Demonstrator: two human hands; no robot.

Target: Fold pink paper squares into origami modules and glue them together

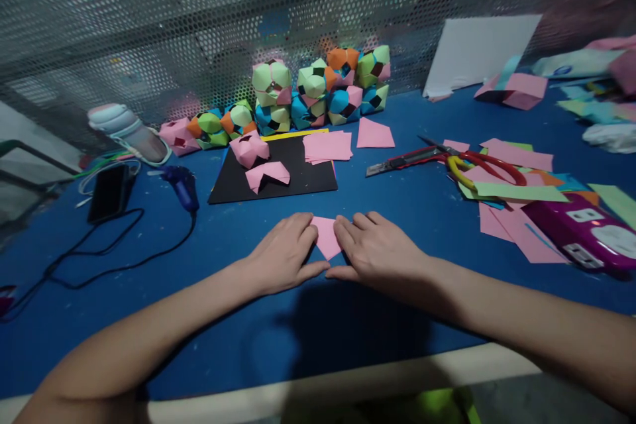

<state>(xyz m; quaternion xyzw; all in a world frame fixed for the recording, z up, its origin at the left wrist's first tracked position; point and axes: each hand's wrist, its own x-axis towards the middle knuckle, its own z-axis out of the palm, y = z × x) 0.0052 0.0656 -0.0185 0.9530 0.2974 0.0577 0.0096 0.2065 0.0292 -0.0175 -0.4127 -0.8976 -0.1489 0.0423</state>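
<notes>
A small folded piece of pink paper [326,237] lies on the blue table between my hands, its lower corner pointing toward me. My left hand [285,252] presses on its left edge with the fingertips. From the other side, my right hand [380,248] holds down the right edge, fingers bent. My thumbs nearly meet just below the paper's lower corner. Beyond them, a black sheet [303,189] carries a partly assembled pink paper ball [249,149], a folded pink paper piece [267,175] and a stack of pink paper [328,147].
Several multicoloured paper balls [273,83] stand stacked at the back. Scissors [489,165], a utility knife [397,162], paper scraps [521,238] and a purple power strip [586,232] lie right. A glue gun [181,187], phone [108,192] and bottle [126,132] are left, with cables.
</notes>
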